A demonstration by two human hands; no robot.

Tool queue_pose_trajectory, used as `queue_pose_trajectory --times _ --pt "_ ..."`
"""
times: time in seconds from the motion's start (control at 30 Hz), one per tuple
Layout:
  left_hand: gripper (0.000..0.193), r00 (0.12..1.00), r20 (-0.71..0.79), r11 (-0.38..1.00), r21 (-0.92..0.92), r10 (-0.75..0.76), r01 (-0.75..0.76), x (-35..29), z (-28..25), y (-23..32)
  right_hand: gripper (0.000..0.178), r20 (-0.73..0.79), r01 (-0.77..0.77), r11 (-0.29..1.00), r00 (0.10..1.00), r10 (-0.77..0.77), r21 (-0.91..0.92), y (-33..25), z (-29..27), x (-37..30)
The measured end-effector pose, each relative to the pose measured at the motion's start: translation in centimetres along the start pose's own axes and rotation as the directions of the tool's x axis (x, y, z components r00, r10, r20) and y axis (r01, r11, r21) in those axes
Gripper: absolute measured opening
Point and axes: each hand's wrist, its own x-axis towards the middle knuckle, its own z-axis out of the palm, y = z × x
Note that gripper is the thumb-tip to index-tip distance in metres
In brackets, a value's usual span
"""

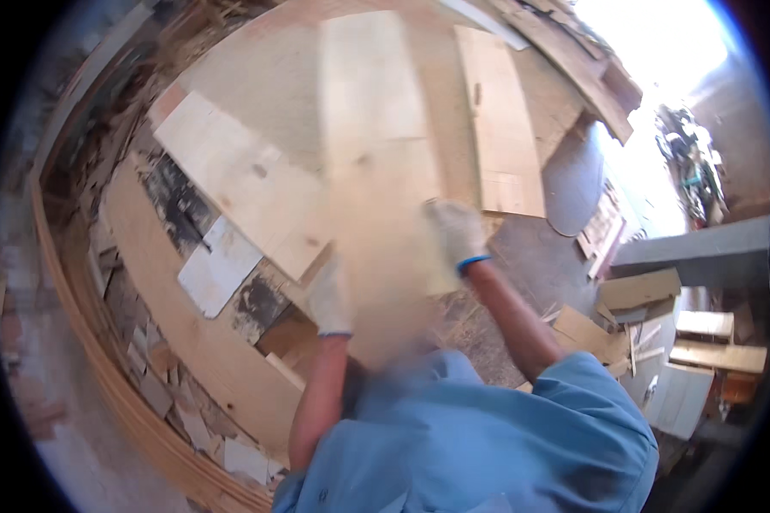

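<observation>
A long pale wooden board (376,120) stretches away from my body, its near end blurred by motion close to my blue shirt. Both my hands wear white work gloves. My left hand (327,299) is closed on the board's left edge near its lower end. Farther up, my right hand (455,232), in a glove with a blue cuff, grips the right edge. The fingers are partly hidden and smeared. Left of the held board lies another pale board (239,175) with dark knots. To the right rests a narrower wooden board (500,120).
A long plank (197,316) runs along the left, beside a white panel (220,267) and scattered wood scraps (167,385). A curved wooden rim (85,316) bounds that side. Cut wood blocks (717,355) are piled at right, below a grey ledge (693,250).
</observation>
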Motion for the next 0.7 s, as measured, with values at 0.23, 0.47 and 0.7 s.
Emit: queue_pose_trajectory --times 0.23,0.47,0.7 --pt "0.039 0.861 0.093 0.848 0.251 -0.501 0.466 1.8 -1.9 -0.1 0.037 -0.394 -0.187 0.893 0.919 0.011 -0.411 1.5 -10.4 4.6" --pt "0.045 0.609 -0.292 0.662 -0.135 -0.738 0.737 0.7 -2.1 -3.9 0.039 0.115 0.076 0.949 0.993 -0.042 -0.307 -2.0 7.7 8.7" --pt "0.046 0.59 -0.339 0.668 -0.194 -0.733 0.718 0.9 -0.6 -6.7 0.052 0.24 0.274 0.893 0.951 -0.196 -0.356 -8.4 15.5 7.5"
